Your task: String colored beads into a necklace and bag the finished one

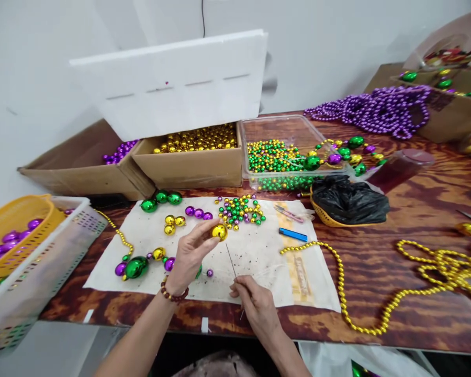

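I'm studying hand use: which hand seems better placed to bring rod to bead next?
Likely the right hand: it grips the thin rod, whose tip points near the gold bead, which the left hand pinches.

Held bead (220, 232) gold; tabletop (424, 196) brown, dark-streaked.

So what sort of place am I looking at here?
Probably a small bead-craft workshop, though it could be a home worktable: there's a cardboard box of gold beads, a clear tub of smaller beads, and a thin needle or wire in the right hand.
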The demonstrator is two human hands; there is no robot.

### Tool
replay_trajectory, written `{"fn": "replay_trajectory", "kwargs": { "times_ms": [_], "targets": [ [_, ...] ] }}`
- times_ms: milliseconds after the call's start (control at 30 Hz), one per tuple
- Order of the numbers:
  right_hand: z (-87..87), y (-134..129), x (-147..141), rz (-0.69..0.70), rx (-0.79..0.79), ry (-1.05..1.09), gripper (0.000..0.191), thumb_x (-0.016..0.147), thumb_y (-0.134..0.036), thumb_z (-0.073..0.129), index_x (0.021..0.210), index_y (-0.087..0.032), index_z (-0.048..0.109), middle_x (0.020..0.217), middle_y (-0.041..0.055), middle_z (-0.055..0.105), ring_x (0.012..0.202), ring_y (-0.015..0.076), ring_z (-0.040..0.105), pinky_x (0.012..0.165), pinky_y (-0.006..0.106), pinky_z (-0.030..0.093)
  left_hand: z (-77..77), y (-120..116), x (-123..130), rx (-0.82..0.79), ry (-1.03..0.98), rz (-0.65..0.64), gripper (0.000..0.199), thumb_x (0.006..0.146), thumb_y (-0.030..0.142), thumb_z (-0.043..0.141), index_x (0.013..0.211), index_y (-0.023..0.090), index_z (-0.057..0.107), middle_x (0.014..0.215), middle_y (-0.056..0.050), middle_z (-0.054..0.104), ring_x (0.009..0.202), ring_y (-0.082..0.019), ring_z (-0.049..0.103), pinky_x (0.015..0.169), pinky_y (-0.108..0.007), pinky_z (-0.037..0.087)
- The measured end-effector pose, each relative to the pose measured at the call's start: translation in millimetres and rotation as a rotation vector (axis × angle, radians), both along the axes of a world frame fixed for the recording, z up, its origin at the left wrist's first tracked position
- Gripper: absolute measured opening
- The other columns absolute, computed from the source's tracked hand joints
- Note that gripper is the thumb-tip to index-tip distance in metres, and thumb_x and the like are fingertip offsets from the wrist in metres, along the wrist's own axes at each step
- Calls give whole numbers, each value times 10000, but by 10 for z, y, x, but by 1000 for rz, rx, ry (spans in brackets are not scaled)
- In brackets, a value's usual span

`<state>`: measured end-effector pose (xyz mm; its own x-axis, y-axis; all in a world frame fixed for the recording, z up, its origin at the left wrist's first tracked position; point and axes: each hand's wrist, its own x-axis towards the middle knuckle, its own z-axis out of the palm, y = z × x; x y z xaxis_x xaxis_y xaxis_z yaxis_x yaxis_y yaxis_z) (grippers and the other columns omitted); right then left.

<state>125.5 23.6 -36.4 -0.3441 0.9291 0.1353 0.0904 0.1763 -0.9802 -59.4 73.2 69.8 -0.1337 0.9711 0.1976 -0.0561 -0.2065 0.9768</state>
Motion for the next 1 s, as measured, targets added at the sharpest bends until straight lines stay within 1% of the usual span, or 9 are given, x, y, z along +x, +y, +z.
{"fn": "replay_trajectory", "kwargs": {
  "times_ms": [67,167,400,533,667,800,933,1000],
  "targets": [
    [-20,2,-10,12,29,-22,141,1015,-257,455,1006,-213,589,857,37,738,740,157,749,698,220,579,36,26,-21,-36,-101,8,343,788,289,786,1126,242,755,1198,-86,695,1067,-206,640,897,-262,512],
    [-26,12,-29,24,34,-41,140,1015,-241,443,1017,-211,580,859,39,735,732,157,750,687,216,582,99,48,-33,-88,-202,-6,353,755,281,810,1102,242,766,1174,-85,719,1046,-199,658,888,-250,513],
    [30,25,-66,21,52,-58,132,1000,-206,440,1006,-211,572,850,36,735,734,153,750,695,212,581,170,38,-14,-139,-285,-38,355,718,272,832,1067,238,779,1110,-89,744,1039,-215,671,880,-273,523],
    [54,36,-97,-7,54,-53,130,992,-212,445,980,-213,574,829,32,738,708,151,749,669,208,576,184,21,1,-153,-290,-44,341,713,266,831,1050,236,784,1111,-93,741,1033,-227,674,896,-307,526],
    [51,31,-111,-7,40,-47,131,995,-221,447,973,-213,576,831,30,738,709,146,749,675,202,573,181,12,9,-153,-284,-68,336,718,278,828,1048,232,785,1086,-96,745,1008,-225,677,897,-314,524],
    [56,22,-119,-17,39,-41,137,996,-225,446,962,-211,578,827,33,739,717,151,750,677,206,574,171,1,15,-126,-263,-90,331,731,281,825,1057,242,783,1085,-92,743,1003,-215,670,879,-291,523],
    [102,39,-154,-39,55,-13,148,997,-233,447,953,-209,586,834,38,749,733,159,751,688,215,576,152,-26,20,-86,-203,-104,336,743,279,820,1075,245,778,1118,-90,727,1020,-208,651,862,-262,521],
    [128,54,-183,-55,63,3,158,998,-245,450,942,-210,594,824,38,752,709,160,745,675,221,575,134,-48,21,-85,-174,-117,333,758,277,812,1087,247,775,1146,-86,713,1025,-202,642,860,-249,518]
  ]
}}
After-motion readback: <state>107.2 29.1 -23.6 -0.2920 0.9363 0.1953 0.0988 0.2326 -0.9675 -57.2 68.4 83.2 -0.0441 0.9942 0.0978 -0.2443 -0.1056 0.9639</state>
